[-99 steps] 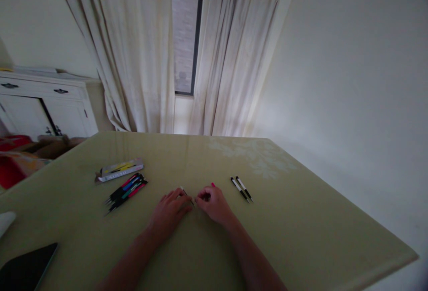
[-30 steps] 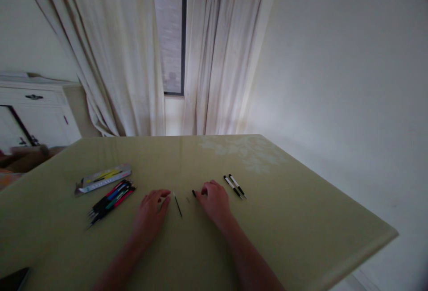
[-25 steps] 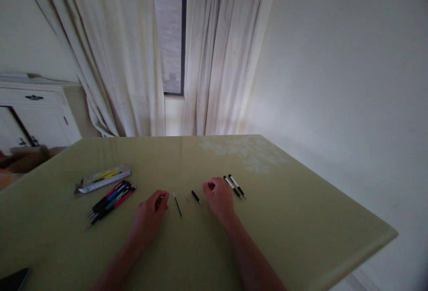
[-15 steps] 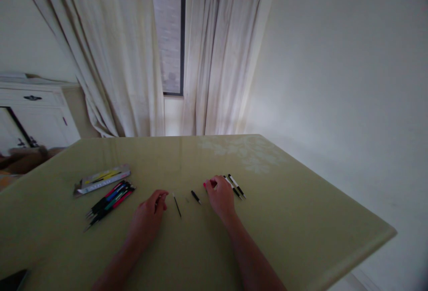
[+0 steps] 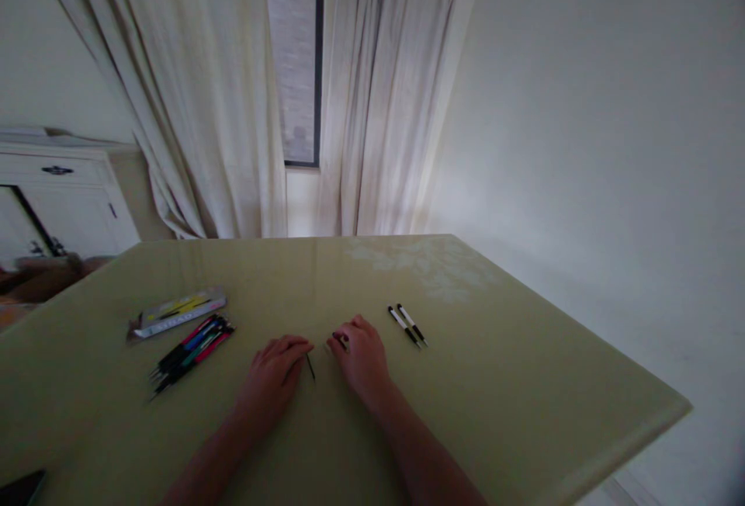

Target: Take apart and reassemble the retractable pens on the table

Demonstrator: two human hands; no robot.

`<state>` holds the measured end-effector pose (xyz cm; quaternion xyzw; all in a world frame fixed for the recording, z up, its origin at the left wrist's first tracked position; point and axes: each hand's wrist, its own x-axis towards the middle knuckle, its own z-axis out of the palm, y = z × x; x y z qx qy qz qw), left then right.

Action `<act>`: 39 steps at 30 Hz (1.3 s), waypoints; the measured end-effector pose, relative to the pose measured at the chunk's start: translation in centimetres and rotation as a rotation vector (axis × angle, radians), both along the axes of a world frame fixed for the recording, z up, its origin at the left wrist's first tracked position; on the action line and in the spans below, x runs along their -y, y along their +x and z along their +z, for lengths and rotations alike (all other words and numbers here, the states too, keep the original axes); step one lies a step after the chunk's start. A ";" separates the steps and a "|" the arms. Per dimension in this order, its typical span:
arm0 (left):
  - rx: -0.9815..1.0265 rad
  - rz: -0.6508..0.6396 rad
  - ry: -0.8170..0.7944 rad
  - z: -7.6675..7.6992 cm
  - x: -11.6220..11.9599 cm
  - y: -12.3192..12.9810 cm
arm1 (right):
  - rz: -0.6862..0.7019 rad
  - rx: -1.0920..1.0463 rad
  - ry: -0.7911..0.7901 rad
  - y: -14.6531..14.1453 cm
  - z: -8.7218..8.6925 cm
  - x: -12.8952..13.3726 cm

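Note:
My left hand (image 5: 275, 372) rests low over the table with its fingers together. Its fingertips close on the upper end of a thin dark pen refill (image 5: 311, 367), whose lower end sticks out toward me. Just to the right, my right hand (image 5: 365, 358) curls with thumb and forefinger drawn together at the tabletop. A short black pen barrel piece (image 5: 341, 341) shows partly between those fingers. What the fingertips pinch is too small to make out. Right of this hand, two white-and-black pens (image 5: 403, 327) (image 5: 413, 325) lie side by side.
A bundle of several coloured pens (image 5: 192, 355) lies on the left, before an opened pen box (image 5: 180, 312). A dark flat object (image 5: 22, 488) sits at the near left corner. The pale green table (image 5: 494, 397) ends at a wall on the right; curtains hang behind.
My right hand has moved left from beside the white pens to the black barrel piece; the pink piece at its fingers no longer shows. My left hand has shifted right onto the refill.

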<state>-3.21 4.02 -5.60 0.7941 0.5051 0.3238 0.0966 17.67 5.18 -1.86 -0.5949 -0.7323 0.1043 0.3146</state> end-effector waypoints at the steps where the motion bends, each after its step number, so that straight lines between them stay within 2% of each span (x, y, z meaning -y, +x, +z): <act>1: -0.026 -0.021 -0.008 0.0 0.1 0.0 | 0.012 0.023 -0.006 -0.3 -0.3 0.1; 4: -0.074 -0.060 -0.065 0.1 0.1 0.0 | 0.043 0.063 -0.026 -0.9 -1.1 0.1; 7: -0.082 -0.032 -0.111 0.4 0.1 0.1 | 0.072 0.091 -0.059 -1.0 -1.5 -0.1; 15: -0.120 0.065 -0.125 0.7 -0.1 0.3 | 0.172 0.174 -0.048 -0.5 -0.6 -0.1; 18: -0.009 0.082 -0.203 0.9 -0.2 0.3 | 0.246 0.088 -0.039 -0.2 -0.3 0.0; 20: 0.119 0.046 -0.243 1.2 -0.1 0.3 | 0.299 0.018 -0.041 -0.1 -0.1 0.0; 23: 0.239 -0.020 -0.222 1.6 0.1 0.4 | 0.353 -0.056 -0.033 -0.2 0.1 0.1; 30: 0.258 -0.071 -0.175 1.3 0.0 0.4 | 0.356 -0.084 0.003 -0.4 -0.1 -0.1; 39: 0.276 -0.080 -0.184 1.3 0.0 0.3 | 0.369 -0.070 0.000 -0.3 0.4 0.2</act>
